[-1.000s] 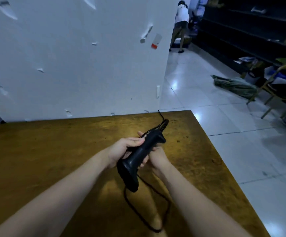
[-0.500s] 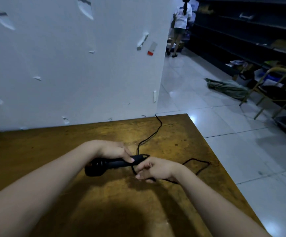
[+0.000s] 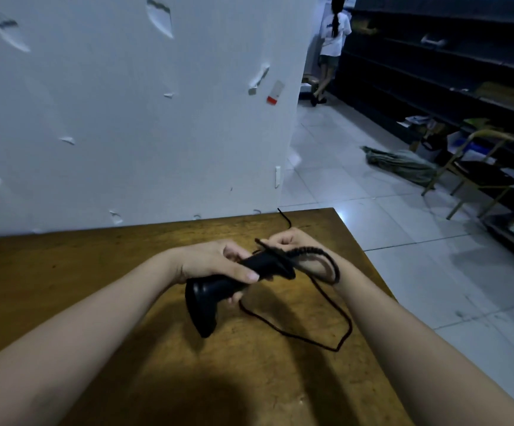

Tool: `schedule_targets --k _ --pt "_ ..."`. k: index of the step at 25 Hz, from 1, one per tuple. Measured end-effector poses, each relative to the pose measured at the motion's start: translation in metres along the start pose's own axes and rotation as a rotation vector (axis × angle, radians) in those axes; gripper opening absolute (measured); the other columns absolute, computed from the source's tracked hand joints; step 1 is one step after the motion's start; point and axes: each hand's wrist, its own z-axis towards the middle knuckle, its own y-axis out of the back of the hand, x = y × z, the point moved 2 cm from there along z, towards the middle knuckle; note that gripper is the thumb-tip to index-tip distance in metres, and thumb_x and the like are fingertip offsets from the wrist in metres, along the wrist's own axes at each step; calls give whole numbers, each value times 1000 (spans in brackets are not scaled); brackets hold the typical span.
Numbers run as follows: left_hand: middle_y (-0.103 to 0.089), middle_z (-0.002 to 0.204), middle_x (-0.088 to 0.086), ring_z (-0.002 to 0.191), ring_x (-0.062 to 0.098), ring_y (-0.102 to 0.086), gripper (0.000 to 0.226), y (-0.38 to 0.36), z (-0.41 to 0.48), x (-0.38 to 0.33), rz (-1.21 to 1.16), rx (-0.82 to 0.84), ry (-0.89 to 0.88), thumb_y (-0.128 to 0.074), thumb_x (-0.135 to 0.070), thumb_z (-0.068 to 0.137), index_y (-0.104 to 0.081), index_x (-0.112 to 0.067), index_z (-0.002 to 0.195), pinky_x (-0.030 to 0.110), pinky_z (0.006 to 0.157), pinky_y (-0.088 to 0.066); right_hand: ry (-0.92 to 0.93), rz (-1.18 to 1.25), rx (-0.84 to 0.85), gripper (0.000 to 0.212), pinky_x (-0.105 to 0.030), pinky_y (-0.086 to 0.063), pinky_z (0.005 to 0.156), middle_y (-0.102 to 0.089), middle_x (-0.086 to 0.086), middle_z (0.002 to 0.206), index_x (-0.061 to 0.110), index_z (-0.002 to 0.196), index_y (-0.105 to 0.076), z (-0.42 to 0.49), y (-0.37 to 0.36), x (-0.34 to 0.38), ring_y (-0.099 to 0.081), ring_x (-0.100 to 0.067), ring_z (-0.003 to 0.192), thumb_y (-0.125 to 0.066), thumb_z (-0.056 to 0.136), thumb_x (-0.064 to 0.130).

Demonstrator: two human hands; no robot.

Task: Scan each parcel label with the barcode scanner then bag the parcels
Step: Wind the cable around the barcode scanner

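Note:
A black barcode scanner (image 3: pixel 206 298) is held above the wooden table (image 3: pixel 65 272), its head pointing down toward me. My left hand (image 3: pixel 215 261) is wrapped around its handle. My right hand (image 3: pixel 295 244) pinches the scanner's black cable (image 3: pixel 320 315) just beyond the handle's end. The cable loops around my right wrist, then falls in a loop onto the table. Another stretch of it runs off over the table's far edge. No parcel and no bag is in view.
A white wall (image 3: pixel 126 118) stands right behind the table. To the right lie a tiled floor, dark shelving (image 3: pixel 449 72), a yellow-framed chair (image 3: pixel 477 176) and a green sack (image 3: pixel 400 164). A person (image 3: pixel 332 41) stands far down the aisle.
The scanner was lying low near the table under my left hand; now it is lifted and tilted head-down. My right hand has risen and drawn the cable into a loop around the wrist.

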Motion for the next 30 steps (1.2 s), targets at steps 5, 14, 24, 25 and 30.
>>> schedule_targets --k 5,14,24,25,30 --pt "-66 67 5 57 15 -63 47 25 2 0 -169 -566 -162 -84 -46 56 -67 -18 90 26 59 -54 -152 142 23 23 -16 -41 58 -58 -1 67 17 114 -64 -7 -37 -23 -51 -2 52 -47 99 15" --pt "-60 101 -3 90 17 -54 69 32 1 33 1175 -486 370 -51 -71 77 -49 -24 128 30 68 -41 -238 -293 117 24 -36 -59 68 -68 -14 78 4 109 -64 -1 -31 -4 -68 -21 66 -60 86 -1" --pt "-64 106 8 86 25 -60 50 13 -1 55 1432 -267 397 -42 -47 95 -36 -11 129 34 73 -47 29 -253 -280 12 -21 -48 68 -66 6 71 16 74 -69 3 16 18 -61 -6 71 -78 74 8" --pt "-62 109 11 89 28 -59 50 7 2 53 1404 -240 378 -42 -46 96 -32 -9 128 34 72 -45 47 -195 -276 15 -16 -46 63 -66 8 66 18 71 -67 6 17 22 -60 -2 65 -79 73 10" --pt "-60 115 5 86 21 -58 50 -29 14 40 1324 -150 38 -44 -50 94 -32 -15 129 32 76 -43 124 -286 -69 9 -21 -47 66 -67 12 60 12 74 -74 29 0 38 -59 1 60 -81 71 17"
